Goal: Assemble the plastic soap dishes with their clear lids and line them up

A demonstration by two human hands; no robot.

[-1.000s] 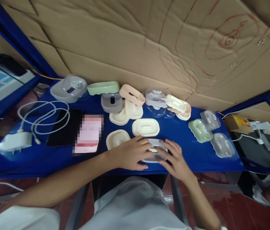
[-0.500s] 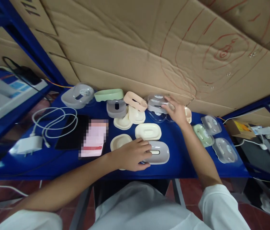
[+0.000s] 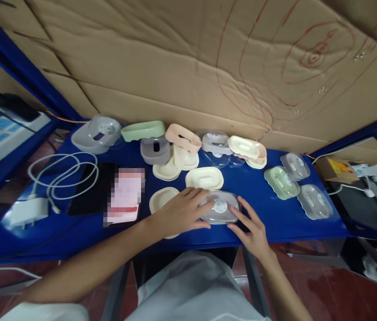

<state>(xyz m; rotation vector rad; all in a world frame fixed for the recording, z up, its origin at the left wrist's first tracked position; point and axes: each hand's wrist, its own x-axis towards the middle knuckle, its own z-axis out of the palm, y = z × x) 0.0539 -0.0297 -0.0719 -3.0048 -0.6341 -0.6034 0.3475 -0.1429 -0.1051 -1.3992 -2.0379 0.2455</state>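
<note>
A grey soap dish with a clear lid (image 3: 221,207) lies near the front edge of the blue table (image 3: 275,214). My left hand (image 3: 182,211) rests on its left side, fingers curled over the rim. My right hand (image 3: 253,227) touches its right end with fingers spread. A cream soap dish (image 3: 204,177) lies just behind it, and another cream piece (image 3: 159,198) shows partly under my left wrist.
Several more soap dishes and lids in green (image 3: 280,182), peach (image 3: 183,136), cream (image 3: 247,147), grey (image 3: 155,150) and clear (image 3: 314,201) line the back and right. A white charger with cable (image 3: 30,209), a black phone (image 3: 88,188) and a pink card (image 3: 124,195) lie left. Cardboard wall (image 3: 188,67) stands behind.
My right hand came back from the rear pile with a clear lid, which now sits on the grey dish. My left hand stayed on the dish.
</note>
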